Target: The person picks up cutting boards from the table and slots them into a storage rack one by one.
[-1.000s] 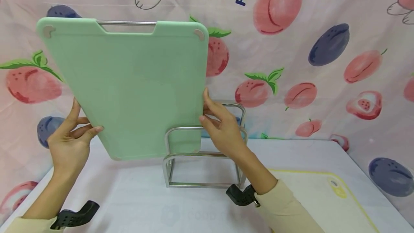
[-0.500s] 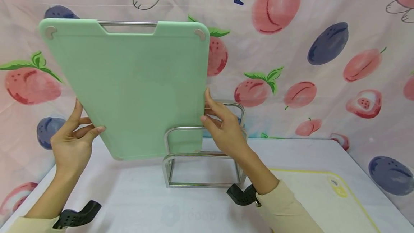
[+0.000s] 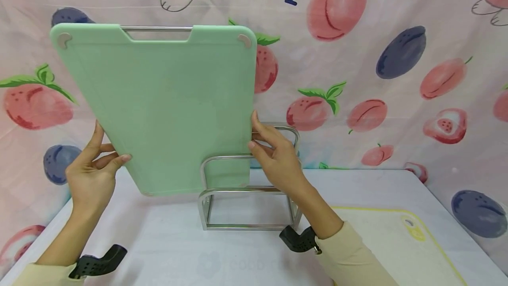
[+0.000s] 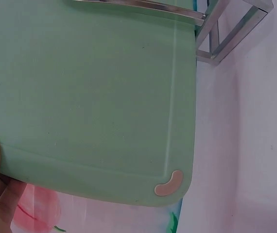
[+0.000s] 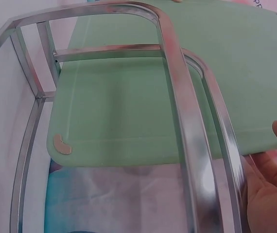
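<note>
A large green cutting board (image 3: 166, 100) stands upright between both hands, its handle slot at the top and its lower right part behind the front bars of a metal rack (image 3: 248, 227). My left hand (image 3: 93, 173) pinches the board's left edge, thumb on the near face and fingers behind. On the right edge, my right hand (image 3: 275, 158) grips the board between thumb and fingers, just above the rack. In the right wrist view the board's lower corner (image 5: 63, 145) shows beyond the rack's bars (image 5: 192, 145). The left wrist view shows the other lower corner (image 4: 170, 184) outside the rack.
A white cutting board (image 3: 389, 242) with a yellow rim lies flat on the white table (image 3: 170, 246) at the right. Behind the table hangs a fruit-print cloth (image 3: 397, 8). Each wrist carries a black camera mount (image 3: 99, 261).
The green board's left side and my left hand have shifted slightly to the right. My right hand keeps its grip and has barely moved.
</note>
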`<action>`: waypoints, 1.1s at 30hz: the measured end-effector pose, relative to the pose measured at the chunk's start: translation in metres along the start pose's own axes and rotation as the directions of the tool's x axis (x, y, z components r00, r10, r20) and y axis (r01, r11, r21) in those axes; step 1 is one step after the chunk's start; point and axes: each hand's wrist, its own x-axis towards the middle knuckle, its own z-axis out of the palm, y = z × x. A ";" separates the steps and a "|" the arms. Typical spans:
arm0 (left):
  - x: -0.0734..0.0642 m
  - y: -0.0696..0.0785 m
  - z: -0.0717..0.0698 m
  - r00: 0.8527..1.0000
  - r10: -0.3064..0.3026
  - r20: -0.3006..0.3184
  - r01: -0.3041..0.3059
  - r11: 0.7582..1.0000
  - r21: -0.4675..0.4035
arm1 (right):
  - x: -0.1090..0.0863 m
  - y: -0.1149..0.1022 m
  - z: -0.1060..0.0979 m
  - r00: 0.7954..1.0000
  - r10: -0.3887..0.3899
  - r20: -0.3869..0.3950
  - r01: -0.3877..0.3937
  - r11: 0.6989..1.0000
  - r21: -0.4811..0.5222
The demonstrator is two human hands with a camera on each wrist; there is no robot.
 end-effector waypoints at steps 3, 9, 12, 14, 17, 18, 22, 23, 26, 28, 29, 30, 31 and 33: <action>0.000 0.000 0.000 1.000 -0.006 0.002 0.006 1.000 -0.015 | 0.000 0.000 0.000 1.000 0.002 0.001 -0.002 1.000 0.002; -0.001 0.001 0.002 1.000 -0.013 0.010 0.013 1.000 0.008 | -0.001 0.000 -0.002 1.000 0.002 -0.004 -0.002 1.000 -0.005; -0.001 0.001 0.003 1.000 -0.017 0.019 0.017 1.000 -0.010 | -0.001 0.000 -0.003 1.000 0.008 -0.011 -0.008 1.000 -0.012; -0.001 0.002 0.003 1.000 -0.020 0.022 0.020 1.000 -0.017 | -0.001 0.000 -0.004 1.000 0.010 -0.014 -0.010 1.000 -0.016; -0.002 0.002 0.004 1.000 -0.022 0.021 0.023 0.999 -0.022 | -0.001 0.000 -0.004 1.000 0.009 -0.015 -0.009 1.000 -0.013; -0.002 0.002 0.005 1.000 -0.019 0.020 0.019 1.000 -0.016 | -0.001 0.000 -0.005 1.000 0.008 -0.016 -0.008 1.000 -0.012; -0.003 0.002 0.006 1.000 -0.005 0.019 0.005 1.000 -0.001 | -0.001 0.001 -0.005 1.000 0.001 -0.022 -0.001 1.000 -0.013; -0.003 0.002 0.007 1.000 -0.002 0.019 0.001 1.000 0.008 | -0.002 0.001 -0.006 1.000 0.000 -0.024 -0.001 1.000 -0.015; -0.004 0.002 0.008 1.000 0.009 0.019 -0.009 0.999 0.048 | -0.002 0.002 -0.006 1.000 -0.001 -0.027 0.000 1.000 -0.023; -0.004 0.002 0.009 1.000 0.020 0.018 -0.021 0.997 0.074 | -0.002 0.002 -0.006 1.000 0.000 -0.024 0.000 1.000 -0.025; -0.004 0.003 0.009 0.999 0.027 0.017 -0.028 0.996 0.082 | -0.002 0.003 -0.007 1.000 0.002 -0.023 -0.003 1.000 -0.026; -0.004 0.003 0.009 0.999 0.032 0.018 -0.034 0.996 0.081 | -0.002 0.003 -0.007 1.000 0.004 -0.023 -0.005 1.000 -0.028; -0.004 0.003 0.009 0.999 0.036 0.018 -0.037 0.996 0.079 | -0.002 0.003 -0.007 1.000 0.005 -0.023 -0.005 0.999 -0.031; -0.004 0.003 0.010 0.999 0.046 0.021 -0.047 0.996 0.081 | -0.003 0.003 -0.008 1.000 0.009 -0.024 -0.010 0.999 -0.033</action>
